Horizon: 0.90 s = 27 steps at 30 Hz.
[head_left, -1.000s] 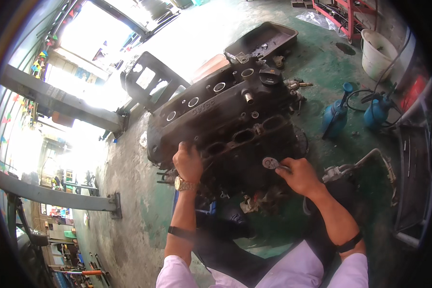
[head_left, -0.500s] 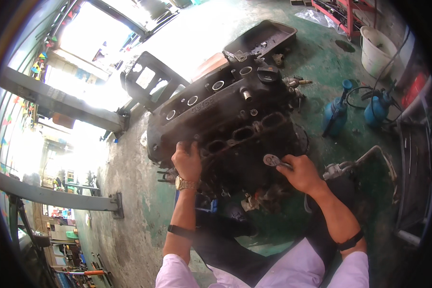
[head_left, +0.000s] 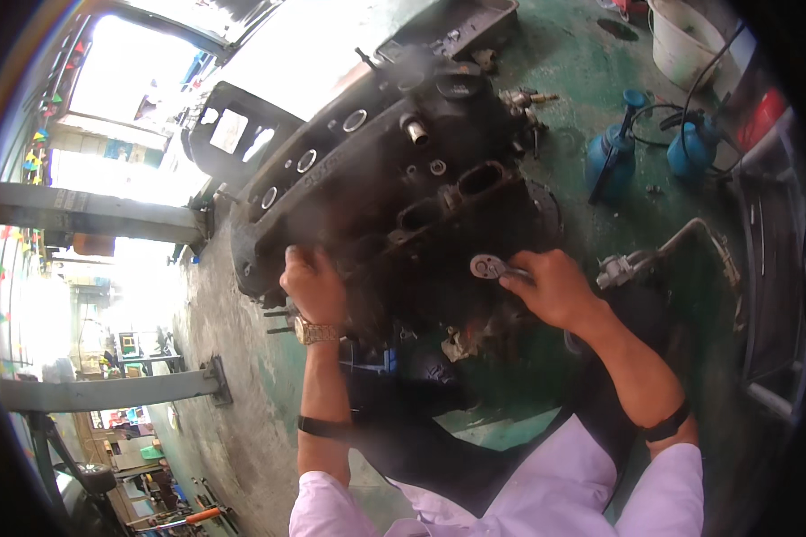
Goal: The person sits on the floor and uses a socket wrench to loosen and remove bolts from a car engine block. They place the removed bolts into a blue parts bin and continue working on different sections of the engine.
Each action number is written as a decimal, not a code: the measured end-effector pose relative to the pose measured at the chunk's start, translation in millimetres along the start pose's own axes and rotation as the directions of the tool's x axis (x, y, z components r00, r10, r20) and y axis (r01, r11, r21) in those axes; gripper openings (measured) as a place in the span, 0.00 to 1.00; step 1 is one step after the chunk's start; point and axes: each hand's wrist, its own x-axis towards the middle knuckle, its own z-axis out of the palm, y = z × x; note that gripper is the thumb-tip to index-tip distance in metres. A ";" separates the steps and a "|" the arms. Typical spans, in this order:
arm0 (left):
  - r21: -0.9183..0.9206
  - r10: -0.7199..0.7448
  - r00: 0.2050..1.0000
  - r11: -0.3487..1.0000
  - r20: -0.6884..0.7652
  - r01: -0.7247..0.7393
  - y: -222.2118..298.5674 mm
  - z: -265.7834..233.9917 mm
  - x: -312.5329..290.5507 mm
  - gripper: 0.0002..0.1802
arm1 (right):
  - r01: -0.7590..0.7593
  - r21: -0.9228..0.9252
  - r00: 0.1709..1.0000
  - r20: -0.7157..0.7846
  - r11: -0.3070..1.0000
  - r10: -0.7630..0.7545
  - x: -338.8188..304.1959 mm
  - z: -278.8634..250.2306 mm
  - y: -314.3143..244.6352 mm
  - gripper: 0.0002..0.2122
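A large dark engine (head_left: pixel 331 201) lies on the floor before me, with round plug holes along its top and oval intake ports facing me. My right hand (head_left: pixel 553 286) is closed around a ratchet wrench (head_left: pixel 486 267). The wrench's round silver head points left, in front of the engine's near side, and I cannot tell whether it touches anything. At the left part of the near side, my left hand (head_left: pixel 317 291) rests against the engine with its fingers curled. Whatever they may hold is hidden.
Two blue spray bottles (head_left: pixel 611 161) stand on the right, below a white bucket (head_left: pixel 685 45). A bent metal pipe (head_left: pixel 663 251) lies near my right forearm. Behind the engine are a grey tray (head_left: pixel 488 18) and a black plastic frame (head_left: pixel 228 134). Steel beams (head_left: pixel 107 389) rise at the left.
My view has shifted, so the engine and surroundings sit higher and mostly further left. Both hands keep about the same places at the engine, and the ratchet wrench stays in my right hand.
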 end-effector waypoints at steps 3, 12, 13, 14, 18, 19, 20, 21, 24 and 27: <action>0.055 -0.083 0.995 0.995 0.058 0.079 -5.2 2.4 -1.1 0.07 | 0.021 -0.032 1.000 -0.012 0.999 -0.021 -0.3 -1.9 -0.3 0.13; -0.144 -0.108 0.994 0.984 -0.005 0.106 -2.1 -3.5 -6.1 0.06 | -0.040 0.184 0.997 -0.060 0.982 0.052 8.3 -6.2 -7.4 0.14; -0.160 -0.108 0.994 0.982 -0.025 0.103 -1.4 -5.1 -10.0 0.07 | -0.041 0.232 0.996 -0.066 0.972 0.058 8.4 -5.5 -5.8 0.14; -0.184 -0.108 0.994 0.978 -0.036 0.100 -0.7 -6.4 -14.4 0.07 | -0.043 0.281 0.995 -0.073 0.959 0.066 8.6 -5.1 -3.5 0.14; -0.342 -0.222 0.971 0.922 -0.088 0.180 5.6 -14.0 -44.3 0.09 | -0.084 0.348 0.989 -0.086 0.934 0.121 7.6 -3.2 7.1 0.12; -0.362 -0.261 0.965 0.902 -0.023 0.236 9.5 -14.1 -54.7 0.09 | -0.059 0.355 0.988 -0.115 0.933 0.106 8.2 -1.5 8.7 0.13; -0.386 -0.294 0.956 0.880 0.014 0.277 13.5 -13.6 -64.9 0.09 | -0.049 0.370 0.988 -0.121 0.928 0.100 9.7 0.0 9.8 0.14; -0.406 -0.368 0.927 0.839 0.069 0.363 16.1 -15.5 -76.6 0.09 | -0.056 0.371 0.986 -0.123 0.927 0.109 10.4 1.7 10.6 0.13; -0.591 -0.569 0.566 0.166 0.597 0.790 26.7 -19.2 -118.4 0.13 | -0.054 0.340 0.992 -0.089 0.939 0.089 12.1 6.1 12.1 0.12; -0.635 -0.453 0.464 -0.371 0.761 0.678 26.7 -21.6 -148.6 0.10 | -0.045 0.299 0.996 -0.055 0.953 0.065 9.6 9.2 14.8 0.11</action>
